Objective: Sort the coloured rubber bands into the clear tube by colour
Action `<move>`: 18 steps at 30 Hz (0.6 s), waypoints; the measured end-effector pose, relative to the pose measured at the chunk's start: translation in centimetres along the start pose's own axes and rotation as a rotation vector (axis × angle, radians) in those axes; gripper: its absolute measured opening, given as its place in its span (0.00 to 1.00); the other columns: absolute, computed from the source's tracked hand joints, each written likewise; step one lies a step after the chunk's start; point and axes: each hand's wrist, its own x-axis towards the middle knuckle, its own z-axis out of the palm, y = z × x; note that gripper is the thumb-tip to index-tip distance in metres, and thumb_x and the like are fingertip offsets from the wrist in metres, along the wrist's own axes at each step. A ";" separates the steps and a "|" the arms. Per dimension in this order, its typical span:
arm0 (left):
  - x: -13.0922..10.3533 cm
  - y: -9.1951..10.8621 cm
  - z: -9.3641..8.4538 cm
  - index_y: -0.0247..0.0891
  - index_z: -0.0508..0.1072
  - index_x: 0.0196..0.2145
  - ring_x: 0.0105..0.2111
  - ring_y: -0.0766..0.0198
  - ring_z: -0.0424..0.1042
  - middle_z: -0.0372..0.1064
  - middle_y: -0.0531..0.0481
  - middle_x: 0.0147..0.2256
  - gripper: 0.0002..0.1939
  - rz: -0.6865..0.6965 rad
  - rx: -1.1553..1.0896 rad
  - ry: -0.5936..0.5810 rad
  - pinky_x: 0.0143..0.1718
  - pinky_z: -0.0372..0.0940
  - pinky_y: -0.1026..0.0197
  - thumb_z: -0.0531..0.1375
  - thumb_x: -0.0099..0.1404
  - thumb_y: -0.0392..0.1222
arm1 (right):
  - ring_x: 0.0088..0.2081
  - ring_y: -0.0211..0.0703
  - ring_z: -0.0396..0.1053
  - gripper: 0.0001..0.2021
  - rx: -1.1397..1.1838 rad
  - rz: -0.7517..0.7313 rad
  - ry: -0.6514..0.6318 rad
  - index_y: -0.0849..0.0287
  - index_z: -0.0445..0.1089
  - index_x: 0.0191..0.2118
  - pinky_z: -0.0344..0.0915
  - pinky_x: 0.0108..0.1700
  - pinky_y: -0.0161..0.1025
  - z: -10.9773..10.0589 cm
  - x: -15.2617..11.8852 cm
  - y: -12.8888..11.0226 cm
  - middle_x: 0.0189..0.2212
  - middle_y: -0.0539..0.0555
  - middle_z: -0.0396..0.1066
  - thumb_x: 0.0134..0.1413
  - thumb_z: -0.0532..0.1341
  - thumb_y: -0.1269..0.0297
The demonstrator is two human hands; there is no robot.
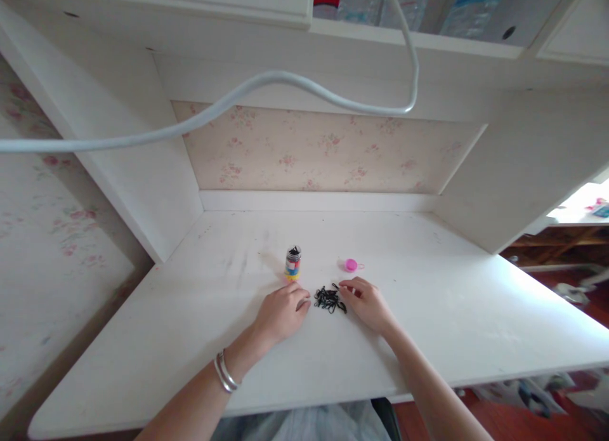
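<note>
A loose pile of small black bands (328,299) lies on the white desk between my hands. My right hand (365,301) is at the pile's right edge, its fingers pinched on one black band (335,286). To the left of the pile my left hand (284,309) rests near the desk top, fingers curled with thumb and fingertips a little apart and nothing visible between them. Just beyond it stands an open clear jar (293,263) with a colourful label and black bands inside. A pink lid (351,265) lies behind my right hand.
A white cable (285,78) crosses the upper view in front of the shelf. White side panels (109,111) flank the desk (166,339). Plastic bottles (361,3) sit in the upper compartment. The desk's front edge runs close to my body.
</note>
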 end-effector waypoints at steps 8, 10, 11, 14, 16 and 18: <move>0.7 1.2 1.3 0.45 0.74 0.38 0.40 0.65 0.71 0.71 0.53 0.39 0.09 0.008 0.047 -0.041 0.38 0.63 0.65 0.54 0.66 0.45 | 0.31 0.40 0.67 0.14 -0.070 0.003 -0.024 0.55 0.76 0.41 0.62 0.36 0.37 0.4 -0.1 0.4 0.34 0.53 0.70 0.56 0.55 0.60; 0.8 1.3 1.4 0.45 0.75 0.38 0.39 0.66 0.71 0.71 0.53 0.38 0.10 0.005 0.054 -0.046 0.37 0.63 0.65 0.53 0.67 0.44 | 0.32 0.40 0.68 0.13 -0.085 -0.006 -0.025 0.54 0.76 0.40 0.62 0.36 0.36 0.6 -0.1 0.4 0.34 0.53 0.70 0.57 0.55 0.60; 0.8 1.3 1.4 0.45 0.75 0.37 0.39 0.66 0.71 0.71 0.52 0.38 0.11 0.002 0.053 -0.045 0.36 0.63 0.66 0.52 0.68 0.43 | 0.32 0.40 0.68 0.13 -0.093 -0.014 -0.021 0.54 0.76 0.39 0.62 0.35 0.36 0.6 -0.1 0.4 0.34 0.53 0.70 0.57 0.55 0.60; 0.7 1.1 1.4 0.44 0.75 0.37 0.38 0.66 0.71 0.71 0.52 0.37 0.12 0.003 0.026 -0.032 0.37 0.63 0.65 0.51 0.69 0.43 | 0.33 0.41 0.68 0.14 -0.123 -0.040 -0.004 0.54 0.76 0.37 0.61 0.34 0.36 0.8 -0.3 0.3 0.34 0.52 0.70 0.59 0.53 0.59; 0.6 1.0 1.3 0.44 0.74 0.37 0.38 0.66 0.71 0.71 0.52 0.37 0.12 0.007 0.000 -0.012 0.38 0.63 0.65 0.51 0.69 0.43 | 0.33 0.41 0.68 0.14 -0.135 -0.047 0.007 0.54 0.75 0.37 0.61 0.35 0.36 0.8 -0.3 0.3 0.35 0.53 0.70 0.61 0.52 0.59; 0.5 0.8 1.1 0.43 0.74 0.37 0.38 0.66 0.71 0.71 0.51 0.37 0.12 -0.003 -0.016 0.019 0.39 0.64 0.65 0.50 0.69 0.42 | 0.33 0.42 0.68 0.15 -0.126 -0.052 0.029 0.55 0.74 0.37 0.62 0.36 0.37 0.8 -0.3 0.4 0.35 0.53 0.69 0.62 0.51 0.59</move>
